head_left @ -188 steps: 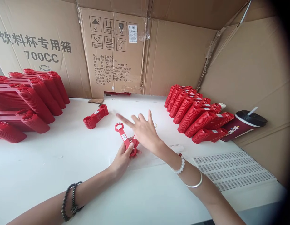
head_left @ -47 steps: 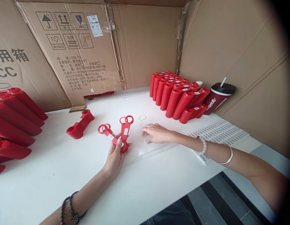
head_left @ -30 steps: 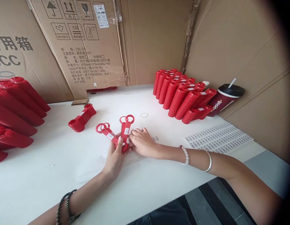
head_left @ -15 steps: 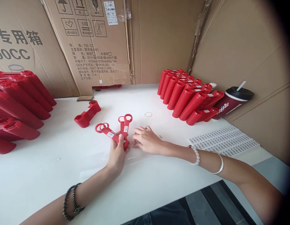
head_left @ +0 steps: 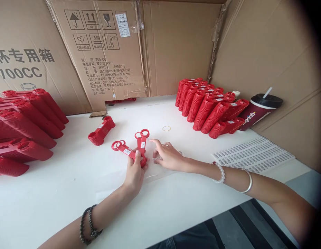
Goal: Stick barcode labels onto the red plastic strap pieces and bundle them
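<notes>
The right hand (head_left: 168,156) has just lifted its fingers from the flat pose and now spreads them a little, with the tips low over a clear plastic sheet (head_left: 160,173). They hold nothing that I can see. Just beside it, the left hand (head_left: 134,174) stays closed around two red ribbed plastic pieces (head_left: 127,152), whose ring ends stand apart. From these pieces, a thin rubber band (head_left: 166,128) lies ahead, and a loose red piece (head_left: 101,130) lies to the left.

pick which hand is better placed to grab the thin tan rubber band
Right, probably: the right hand looks free, resting on a clear plastic sheet, and lies nearer the thin tan rubber band, while the left hand is full, gripping two red plastic ring-ended handles.
</notes>
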`<action>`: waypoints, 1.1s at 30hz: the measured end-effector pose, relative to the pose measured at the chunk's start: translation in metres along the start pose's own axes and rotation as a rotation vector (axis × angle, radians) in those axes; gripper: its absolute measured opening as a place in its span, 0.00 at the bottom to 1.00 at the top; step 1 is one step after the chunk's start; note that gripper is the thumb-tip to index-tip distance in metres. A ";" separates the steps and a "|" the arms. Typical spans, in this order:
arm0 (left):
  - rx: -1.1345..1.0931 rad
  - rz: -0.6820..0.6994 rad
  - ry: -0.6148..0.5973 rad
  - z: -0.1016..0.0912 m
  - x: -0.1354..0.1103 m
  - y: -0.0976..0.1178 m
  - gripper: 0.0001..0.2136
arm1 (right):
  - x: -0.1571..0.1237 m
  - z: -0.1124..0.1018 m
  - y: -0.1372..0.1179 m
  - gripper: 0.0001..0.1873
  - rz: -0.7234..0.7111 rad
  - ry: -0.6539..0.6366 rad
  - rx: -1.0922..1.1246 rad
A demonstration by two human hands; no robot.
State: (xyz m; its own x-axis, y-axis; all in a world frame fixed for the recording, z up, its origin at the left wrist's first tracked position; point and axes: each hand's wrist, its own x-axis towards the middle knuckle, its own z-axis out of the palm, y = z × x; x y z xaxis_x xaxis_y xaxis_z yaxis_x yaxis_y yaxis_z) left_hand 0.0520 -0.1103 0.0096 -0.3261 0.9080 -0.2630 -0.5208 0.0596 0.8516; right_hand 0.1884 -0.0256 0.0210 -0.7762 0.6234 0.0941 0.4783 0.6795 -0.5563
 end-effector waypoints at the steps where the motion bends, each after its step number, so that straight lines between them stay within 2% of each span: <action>1: 0.001 -0.001 0.000 -0.001 0.000 0.000 0.14 | -0.001 0.001 -0.001 0.36 -0.009 0.018 0.010; 7: 0.001 0.001 0.019 -0.001 0.002 -0.001 0.15 | -0.013 -0.013 -0.006 0.34 -0.084 0.074 0.049; 11: 0.018 -0.001 0.027 -0.001 0.002 -0.001 0.16 | -0.016 -0.022 -0.004 0.40 -0.077 0.186 0.061; 14: 0.010 -0.015 0.043 -0.001 0.001 -0.001 0.17 | -0.015 -0.016 -0.003 0.46 -0.094 0.147 -0.005; 18: 0.013 -0.013 0.024 -0.001 0.000 -0.001 0.17 | -0.015 -0.003 -0.004 0.49 -0.144 0.102 -0.069; 22: 0.031 0.000 0.014 -0.002 0.001 -0.002 0.17 | -0.016 -0.001 -0.005 0.49 -0.163 0.116 -0.054; 26: 0.035 0.000 0.002 -0.003 0.002 -0.003 0.16 | -0.021 -0.005 -0.010 0.47 -0.123 0.111 0.036; 30: 0.029 0.005 0.010 -0.002 0.002 -0.003 0.16 | -0.023 -0.025 -0.026 0.49 -0.040 0.040 0.274; 33: 0.037 0.007 0.017 -0.001 0.001 -0.004 0.15 | -0.006 -0.052 -0.037 0.52 -0.007 0.045 0.457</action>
State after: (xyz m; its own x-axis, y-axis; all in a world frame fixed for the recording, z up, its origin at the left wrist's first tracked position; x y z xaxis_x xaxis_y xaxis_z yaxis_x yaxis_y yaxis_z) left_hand 0.0529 -0.1099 0.0056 -0.3432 0.9014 -0.2640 -0.4891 0.0684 0.8695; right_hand 0.1966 -0.0339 0.0839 -0.7553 0.6425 0.1292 0.2349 0.4495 -0.8619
